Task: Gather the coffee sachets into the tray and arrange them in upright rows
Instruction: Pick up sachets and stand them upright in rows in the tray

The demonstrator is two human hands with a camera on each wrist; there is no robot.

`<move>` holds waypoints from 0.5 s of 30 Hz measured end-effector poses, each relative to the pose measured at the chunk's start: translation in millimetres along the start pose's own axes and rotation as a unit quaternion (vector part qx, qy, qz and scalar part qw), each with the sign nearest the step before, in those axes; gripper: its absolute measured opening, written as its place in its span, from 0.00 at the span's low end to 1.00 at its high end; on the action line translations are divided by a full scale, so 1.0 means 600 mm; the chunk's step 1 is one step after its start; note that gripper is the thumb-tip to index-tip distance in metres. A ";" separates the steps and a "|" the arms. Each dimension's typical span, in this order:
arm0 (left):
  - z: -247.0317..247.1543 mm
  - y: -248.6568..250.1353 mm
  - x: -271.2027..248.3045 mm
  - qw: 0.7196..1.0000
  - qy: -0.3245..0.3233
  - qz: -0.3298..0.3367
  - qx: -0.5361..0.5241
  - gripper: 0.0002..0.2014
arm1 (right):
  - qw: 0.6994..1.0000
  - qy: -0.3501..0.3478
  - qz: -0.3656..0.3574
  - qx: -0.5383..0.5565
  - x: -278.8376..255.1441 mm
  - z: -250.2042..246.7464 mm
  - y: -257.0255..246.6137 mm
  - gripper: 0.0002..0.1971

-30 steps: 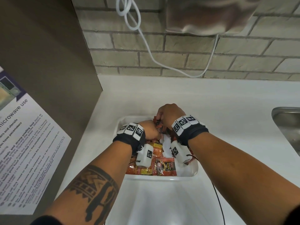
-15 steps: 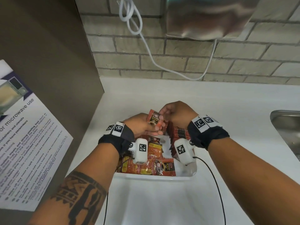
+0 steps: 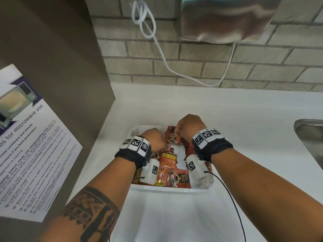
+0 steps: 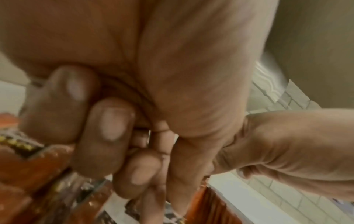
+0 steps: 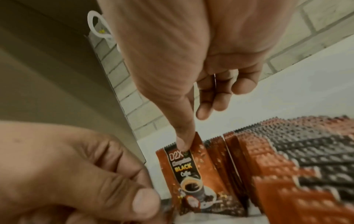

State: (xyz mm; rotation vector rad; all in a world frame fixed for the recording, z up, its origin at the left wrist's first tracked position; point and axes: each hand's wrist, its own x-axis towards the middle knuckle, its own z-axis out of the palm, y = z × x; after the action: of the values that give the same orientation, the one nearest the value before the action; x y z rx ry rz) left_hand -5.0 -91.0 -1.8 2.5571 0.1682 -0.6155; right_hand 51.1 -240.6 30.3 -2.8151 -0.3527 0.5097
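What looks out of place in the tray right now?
The sachets lying flat at the near end of the tray overlap at odd angles, unlike the upright row along its right side. The right hand pinches one upright sachet at that row's front.

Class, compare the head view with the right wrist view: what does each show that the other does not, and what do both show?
Head view only: the white tray's rim, loose sachets lying flat, the sink corner.

Right wrist view only: the serrated tops of the upright row up close.

Both: the right hand touching the upright front sachet, the left hand, the brick wall.
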 end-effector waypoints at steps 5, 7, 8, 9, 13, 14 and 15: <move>0.017 0.020 0.009 0.999 -0.030 0.040 0.000 0.17 | 0.999 -0.008 0.004 -0.048 0.011 0.009 -0.003 0.07; 0.019 0.022 0.016 0.999 -0.034 0.043 0.003 0.18 | 0.999 -0.019 -0.001 -0.047 0.011 0.007 0.001 0.07; 0.020 0.024 0.018 0.998 -0.038 0.044 0.004 0.18 | 0.999 -0.019 -0.004 -0.039 0.011 0.006 0.003 0.07; 0.021 0.025 0.019 0.998 -0.042 0.045 0.005 0.18 | 0.999 -0.018 -0.007 -0.032 0.011 0.006 0.005 0.07; 0.025 0.024 0.024 0.998 -0.051 0.047 0.008 0.18 | 0.999 -0.024 -0.017 -0.019 0.013 0.002 0.005 0.11; 0.026 0.025 0.026 0.997 -0.053 0.047 0.011 0.17 | 0.999 -0.025 -0.018 -0.016 0.015 0.002 0.005 0.12; 0.026 0.025 0.027 0.997 -0.055 0.048 0.011 0.16 | 0.999 -0.024 -0.018 -0.012 0.015 0.002 0.005 0.13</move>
State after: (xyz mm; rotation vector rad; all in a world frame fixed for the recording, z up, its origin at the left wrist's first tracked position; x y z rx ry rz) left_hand 6.7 -112.0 -14.6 2.5289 0.0019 -0.7223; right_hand 59.6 -240.6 25.5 -2.8182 -0.4218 0.5690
